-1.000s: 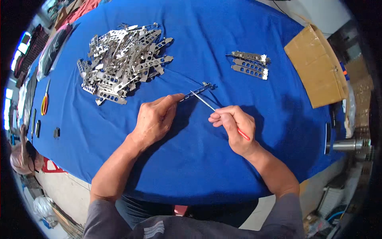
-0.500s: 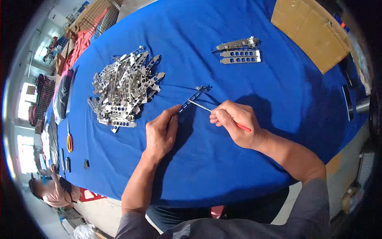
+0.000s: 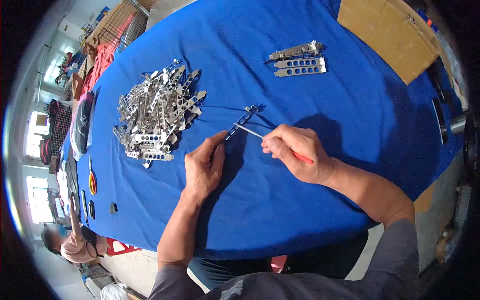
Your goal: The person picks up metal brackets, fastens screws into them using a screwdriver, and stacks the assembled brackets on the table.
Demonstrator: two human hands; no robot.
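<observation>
My left hand [image 3: 204, 167] pinches the lower end of a slotted metal bracket [image 3: 243, 120], which points up and to the right over the blue cloth. In my right hand [image 3: 298, 154] is a thin metal tool with a red handle [image 3: 303, 158]; its tip lies at the middle of the bracket. A large heap of similar metal brackets [image 3: 160, 107] lies to the left, beyond my left hand. Several more brackets [image 3: 300, 66] lie side by side at the upper right.
Scissors [image 3: 93, 181] and small dark items [image 3: 113, 207] lie at the cloth's left side. A cardboard box [image 3: 390, 37] stands at the upper right, a dark flat object [image 3: 438, 120] at the right edge. Another person [image 3: 75, 245] is at the lower left.
The camera view has turned and shifted, so the heap and the table appear rotated. The tool tip has moved slightly along the bracket, and both hands keep their hold.
</observation>
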